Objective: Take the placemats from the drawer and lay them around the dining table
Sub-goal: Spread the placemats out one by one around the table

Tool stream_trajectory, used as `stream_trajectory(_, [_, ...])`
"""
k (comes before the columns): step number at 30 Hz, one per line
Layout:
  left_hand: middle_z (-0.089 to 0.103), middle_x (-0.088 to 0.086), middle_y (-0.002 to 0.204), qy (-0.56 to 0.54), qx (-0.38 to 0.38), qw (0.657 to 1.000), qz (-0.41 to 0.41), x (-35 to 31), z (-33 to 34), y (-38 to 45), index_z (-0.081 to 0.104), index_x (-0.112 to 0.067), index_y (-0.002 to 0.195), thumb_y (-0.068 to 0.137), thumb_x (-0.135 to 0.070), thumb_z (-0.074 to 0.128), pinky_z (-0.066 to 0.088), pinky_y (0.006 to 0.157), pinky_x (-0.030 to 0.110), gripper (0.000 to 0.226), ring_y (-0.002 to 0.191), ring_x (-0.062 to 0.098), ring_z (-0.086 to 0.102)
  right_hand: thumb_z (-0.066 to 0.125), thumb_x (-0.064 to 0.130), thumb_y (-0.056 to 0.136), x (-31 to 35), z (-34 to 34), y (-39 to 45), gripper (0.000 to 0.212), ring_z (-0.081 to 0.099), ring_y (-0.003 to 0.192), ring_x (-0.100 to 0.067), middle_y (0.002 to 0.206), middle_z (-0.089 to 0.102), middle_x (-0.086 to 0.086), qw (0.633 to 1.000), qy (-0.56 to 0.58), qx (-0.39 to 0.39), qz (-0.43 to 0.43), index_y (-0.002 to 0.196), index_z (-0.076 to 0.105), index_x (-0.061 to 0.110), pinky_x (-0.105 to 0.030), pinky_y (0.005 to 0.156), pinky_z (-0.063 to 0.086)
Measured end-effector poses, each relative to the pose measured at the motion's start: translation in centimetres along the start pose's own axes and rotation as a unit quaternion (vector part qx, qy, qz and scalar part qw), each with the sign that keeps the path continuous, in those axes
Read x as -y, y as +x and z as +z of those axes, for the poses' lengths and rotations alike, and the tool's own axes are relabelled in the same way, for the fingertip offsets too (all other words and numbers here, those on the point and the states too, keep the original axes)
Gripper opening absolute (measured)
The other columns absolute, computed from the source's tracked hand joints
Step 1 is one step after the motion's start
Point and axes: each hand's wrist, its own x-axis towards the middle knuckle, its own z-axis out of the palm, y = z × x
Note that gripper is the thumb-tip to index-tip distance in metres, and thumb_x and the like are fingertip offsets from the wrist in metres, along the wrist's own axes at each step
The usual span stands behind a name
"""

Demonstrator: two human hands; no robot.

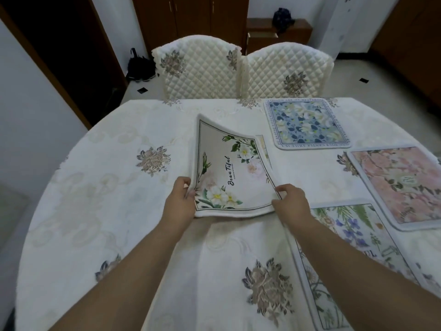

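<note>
Now both hands, left hand [181, 199] and right hand [290, 201], pinch one white placemat [229, 168]; three placemats lie nearby.

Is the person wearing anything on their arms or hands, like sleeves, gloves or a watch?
No. Both forearms are bare as far as the picture shows, with no sleeves in view. The left hand and the right hand have no gloves, and no watch, bracelet or ring shows on them. There are no marks or stickers to see either. The upper arms are out of the picture.
</note>
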Motion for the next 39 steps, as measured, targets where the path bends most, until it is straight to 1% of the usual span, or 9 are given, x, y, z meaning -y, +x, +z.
stream_trajectory(4, [0.075,-0.006,0.096,-0.059,0.031,0.995,-0.068,1.2,-3.6,-7.4,0.05,-0.045,0.107,0.104,-0.017,0.048,0.05,0.051,0.025,0.029,0.071,0.01,0.072,0.065,0.01,0.084,-0.7,-2.1,-6.8,0.025,0.058,0.054,-0.017,0.101,0.067,-0.005,0.994,0.101,0.024,0.038,0.102,0.065,0.026,-0.024,0.041,0.043])
stream_trajectory(8, [0.075,-0.003,0.099,-0.046,0.037,0.992,-0.109,3.8,-6.0,-14.2,0.052,-0.039,0.109,0.106,-0.016,0.047,0.055,0.059,0.028,0.023,0.081,0.013,0.073,0.066,0.01,0.085,-2.5,-2.9,-13.7,0.035,0.07,0.076,-0.021,0.104,0.064,0.009,0.987,0.105,0.118,0.034,0.109,0.065,0.035,-0.029,0.053,0.055])
stream_trajectory(15, [0.073,-0.003,0.102,0.06,0.038,0.98,-0.186,7.8,-7.9,-20.4,0.06,-0.022,0.116,0.101,-0.02,0.059,0.053,0.073,0.031,0.015,0.086,0.011,0.069,0.07,0.013,0.085,-6.7,-1.8,-20.3,0.038,0.064,0.075,-0.004,0.109,0.06,0.01,0.979,0.024,0.202,0.031,0.114,0.06,0.036,-0.012,0.05,0.043])
stream_trajectory(18, [0.074,-0.003,0.101,0.114,0.048,0.974,-0.187,8.7,-8.7,-21.9,0.06,-0.025,0.113,0.099,-0.024,0.06,0.053,0.078,0.032,0.014,0.085,0.011,0.069,0.071,0.013,0.084,-7.8,-1.2,-21.9,0.038,0.062,0.074,-0.001,0.105,0.059,0.011,0.973,0.005,0.227,0.032,0.111,0.059,0.036,-0.01,0.047,0.038])
stream_trajectory(22, [0.073,-0.002,0.106,0.146,0.039,0.974,-0.17,9.4,-9.8,-22.2,0.06,-0.028,0.115,0.1,-0.025,0.059,0.052,0.082,0.032,0.016,0.093,0.016,0.068,0.071,0.011,0.083,-8.0,-0.1,-22.7,0.038,0.061,0.074,-0.001,0.104,0.06,0.008,0.975,0.002,0.219,0.034,0.111,0.059,0.034,-0.013,0.049,0.044])
stream_trajectory(31, [0.068,-0.006,0.115,0.164,0.027,0.979,-0.114,10.2,-10.0,-17.3,0.06,-0.023,0.119,0.099,-0.019,0.057,0.044,0.08,0.03,0.02,0.099,0.022,0.063,0.069,0.005,0.084,-7.0,3.7,-21.1,0.043,0.055,0.069,0.005,0.142,0.055,-0.002,0.99,0.033,0.13,0.041,0.117,0.062,0.033,-0.009,0.05,0.04])
stream_trajectory(34, [0.069,0.003,0.115,0.163,0.014,0.982,-0.097,10.7,-10.1,-16.0,0.059,-0.021,0.127,0.1,-0.019,0.056,0.04,0.078,0.027,0.028,0.091,0.016,0.058,0.067,0.005,0.087,-6.0,4.6,-21.0,0.045,0.054,0.077,0.004,0.142,0.054,0.0,0.993,0.046,0.107,0.033,0.118,0.061,0.036,-0.007,0.051,0.039])
stream_trajectory(37, [0.069,0.005,0.112,0.161,0.017,0.982,-0.094,11.3,-10.3,-15.1,0.06,-0.018,0.128,0.1,-0.016,0.054,0.038,0.076,0.027,0.029,0.096,0.021,0.061,0.067,0.005,0.087,-5.5,4.7,-20.9,0.046,0.053,0.066,0.005,0.136,0.055,0.001,0.993,0.035,0.109,0.034,0.124,0.061,0.032,-0.006,0.045,0.038])
stream_trajectory(39, [0.068,0.002,0.105,0.165,0.024,0.982,-0.089,12.1,-10.3,-15.1,0.06,-0.018,0.126,0.099,-0.016,0.054,0.039,0.074,0.028,0.028,0.093,0.021,0.061,0.067,0.008,0.088,-5.7,4.8,-21.2,0.046,0.055,0.074,0.002,0.137,0.053,0.005,0.992,0.018,0.118,0.027,0.127,0.06,0.03,-0.004,0.051,0.038])
